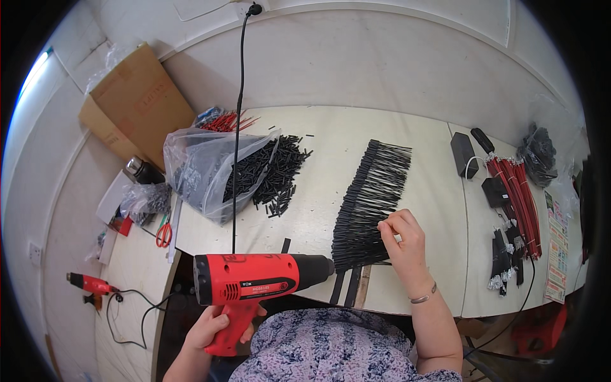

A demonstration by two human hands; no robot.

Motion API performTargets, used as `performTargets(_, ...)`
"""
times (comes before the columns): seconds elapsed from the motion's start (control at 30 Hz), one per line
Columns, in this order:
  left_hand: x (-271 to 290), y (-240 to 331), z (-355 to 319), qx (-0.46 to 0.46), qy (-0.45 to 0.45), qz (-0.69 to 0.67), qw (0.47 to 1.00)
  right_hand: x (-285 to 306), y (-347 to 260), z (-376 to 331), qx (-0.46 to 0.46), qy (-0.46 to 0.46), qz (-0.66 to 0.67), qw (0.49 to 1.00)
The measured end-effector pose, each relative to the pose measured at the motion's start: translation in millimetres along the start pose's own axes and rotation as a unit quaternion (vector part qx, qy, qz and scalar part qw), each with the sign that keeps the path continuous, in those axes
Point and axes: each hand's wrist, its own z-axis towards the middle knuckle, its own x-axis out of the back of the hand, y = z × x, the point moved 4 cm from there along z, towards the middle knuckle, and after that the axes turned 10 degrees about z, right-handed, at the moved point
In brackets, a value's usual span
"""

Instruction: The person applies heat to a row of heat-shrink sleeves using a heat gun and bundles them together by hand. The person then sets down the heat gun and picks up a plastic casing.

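Observation:
My left hand (213,328) is wrapped round the handle of a red and black heat gun (254,280), held level with its black nozzle pointing right. The nozzle tip is close to the lower left end of a long slanted row of thin black wires (369,204). Thicker black pieces line the row's left side, and thin ends fan out to the right. At the row's lower right edge, my right hand (406,239) has its fingers pinched together; whatever is between them is too small to make out. Dark strips (347,288) lie under the row's near end.
A clear plastic bag (203,172) spills short black tubes (277,175) onto the table. A black cord (240,127) hangs from the wall socket. Right are red wire bundles (519,204) and black boxes (463,155). Left are scissors (164,234), a carton (137,105) and another heat gun (92,284).

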Motion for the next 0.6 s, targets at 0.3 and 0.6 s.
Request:
performTargets(0.3,0.1,-1.2,3.9,0.002,0.034,0.000,0.999,-0.3,1.4,0.0,0.012,0.003,-0.004,1.000)
performTargets(0.6,-1.4,-1.0,6.4,-0.004,0.042,-0.008,0.999,-0.4,0.1,0.5,0.011,-0.001,-0.007,1.000)
